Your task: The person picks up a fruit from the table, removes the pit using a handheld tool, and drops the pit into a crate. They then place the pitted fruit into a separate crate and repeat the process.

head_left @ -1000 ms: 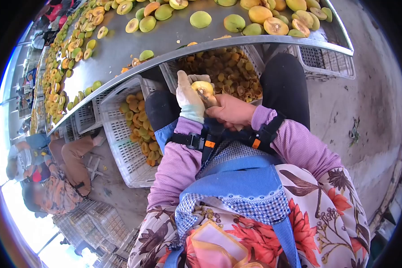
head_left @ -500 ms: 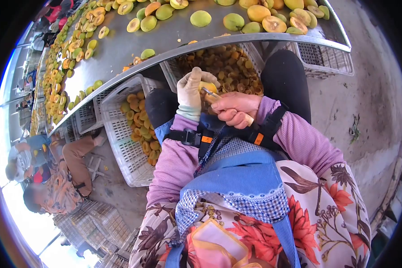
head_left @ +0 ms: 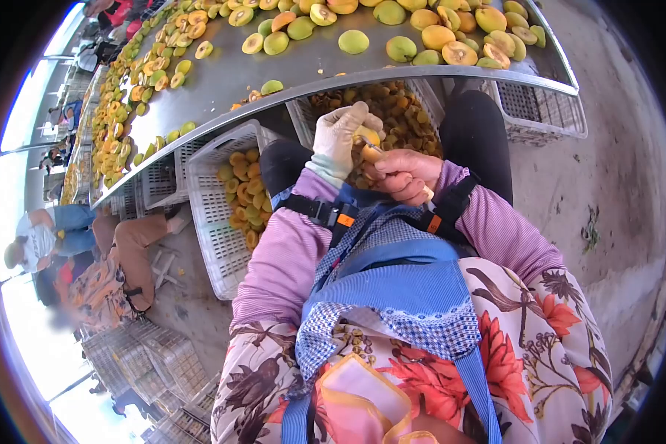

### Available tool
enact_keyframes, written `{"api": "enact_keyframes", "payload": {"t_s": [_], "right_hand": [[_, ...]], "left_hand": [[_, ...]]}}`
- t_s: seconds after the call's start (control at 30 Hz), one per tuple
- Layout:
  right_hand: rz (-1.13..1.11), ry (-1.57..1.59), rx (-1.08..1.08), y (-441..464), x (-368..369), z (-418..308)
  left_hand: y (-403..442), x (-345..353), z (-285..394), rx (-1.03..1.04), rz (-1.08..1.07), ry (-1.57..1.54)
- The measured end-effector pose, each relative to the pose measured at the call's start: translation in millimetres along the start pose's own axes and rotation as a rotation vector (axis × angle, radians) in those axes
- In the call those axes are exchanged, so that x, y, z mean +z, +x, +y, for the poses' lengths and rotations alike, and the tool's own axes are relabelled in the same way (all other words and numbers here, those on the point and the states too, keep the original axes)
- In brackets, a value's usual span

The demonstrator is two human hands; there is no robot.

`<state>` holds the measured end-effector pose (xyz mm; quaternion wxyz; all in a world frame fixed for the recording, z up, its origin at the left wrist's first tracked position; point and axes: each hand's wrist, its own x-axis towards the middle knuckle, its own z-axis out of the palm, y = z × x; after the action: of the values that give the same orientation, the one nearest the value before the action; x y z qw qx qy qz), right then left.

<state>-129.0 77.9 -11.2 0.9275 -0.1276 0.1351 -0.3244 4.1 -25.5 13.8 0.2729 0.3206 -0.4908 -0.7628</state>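
My left hand (head_left: 336,135), in a pale glove, is closed round a yellow peach half (head_left: 368,136) above the crate between my knees. My bare right hand (head_left: 405,176) grips a small pitting tool with a pale handle (head_left: 428,193), its butt showing below the fingers. The tool's metal end is at the peach half, mostly hidden there. Below both hands, a plastic crate (head_left: 301,123) holds many brownish-orange peach pieces (head_left: 403,111).
Many halved peaches (head_left: 354,41) lie on the metal table (head_left: 222,70), whose raised edge (head_left: 333,85) crosses ahead of me. A white crate (head_left: 206,222) of peach halves stands at left, another crate (head_left: 540,111) at right. Other people (head_left: 100,288) sit at far left.
Both hands have shifted slightly right in view, as has the whole scene at left. The tool's metal end, visible before, is now largely hidden at the peach half.
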Motion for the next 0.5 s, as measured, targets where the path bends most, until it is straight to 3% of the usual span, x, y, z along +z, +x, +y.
{"api": "enact_keyframes", "payload": {"t_s": [0.27, 0.33, 0.43, 0.47, 0.5], "right_hand": [[0.157, -0.216, 0.012, -10, 20, 5], [0.121, -0.176, 0.004, -11, 15, 6], [0.834, -1.046, -0.124, 11, -1, 17], [0.848, -1.415, -0.352, 12, -26, 26], [0.777, -1.094, -0.133, 3, 6, 15]], "left_hand": [[2, -3, -7, -0.203, 0.156, -0.382], [-3, -9, 0, -0.100, 0.260, -0.392], [-10, -44, 27, 0.107, 0.459, -0.362], [-9, -74, 34, 0.204, 0.580, -0.329], [-27, -65, 62, 0.327, 0.731, -0.202]]}}
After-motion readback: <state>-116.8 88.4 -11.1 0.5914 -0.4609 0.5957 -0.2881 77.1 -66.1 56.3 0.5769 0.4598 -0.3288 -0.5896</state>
